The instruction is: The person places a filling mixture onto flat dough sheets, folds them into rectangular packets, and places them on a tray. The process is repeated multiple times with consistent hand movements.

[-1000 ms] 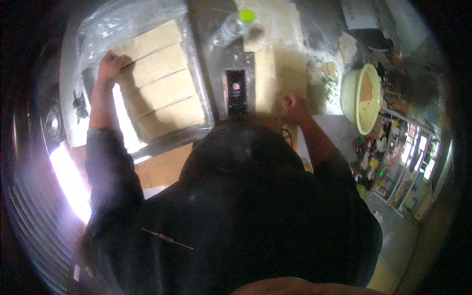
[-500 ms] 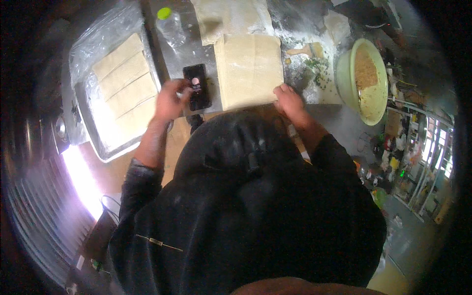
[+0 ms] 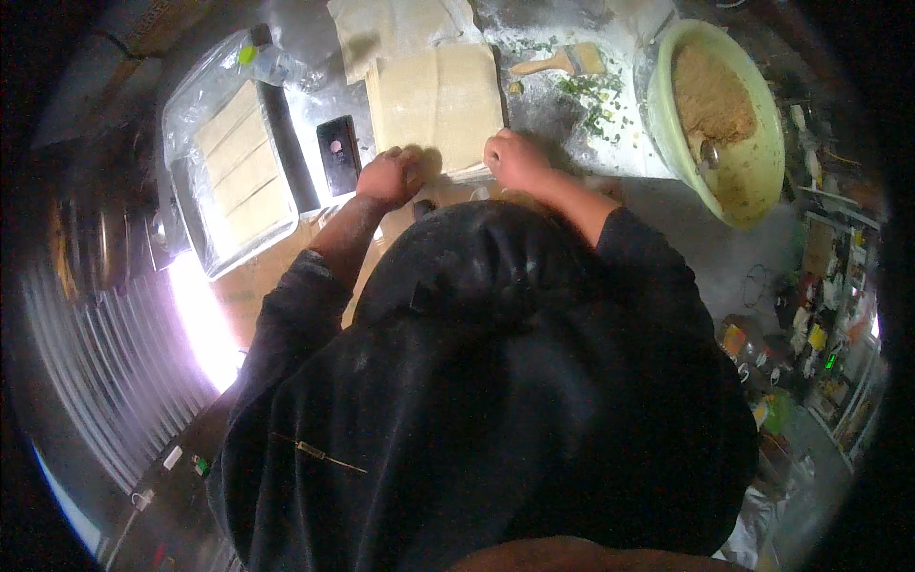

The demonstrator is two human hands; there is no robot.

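Note:
A floured stack of pale, square dough sheets [image 3: 434, 100] lies on the metal worktop in front of me. My left hand [image 3: 391, 178] is closed at its near left corner, fingers curled over the edge. At the near right corner my right hand [image 3: 518, 160] is also closed, fingertips bent onto the dough. How much dough each hand pinches is partly hidden by the fingers. Another dough sheet [image 3: 400, 33] lies behind, partly under the stack. Just left of my left hand is a black phone [image 3: 338, 157] with its screen lit.
At the left, a metal tray [image 3: 270, 236] lined with clear plastic holds dough cut into strips [image 3: 238, 157]. A clear bottle [image 3: 276, 67] with a green cap stands behind. To the right are a brush [image 3: 562, 62], chopped greens [image 3: 599, 112] and a pale green bowl [image 3: 777, 143] of brown filling.
My left hand has moved right, from beside the phone and tray to the near left corner of the dough stack. The right hand stays at the right corner. The view has shifted.

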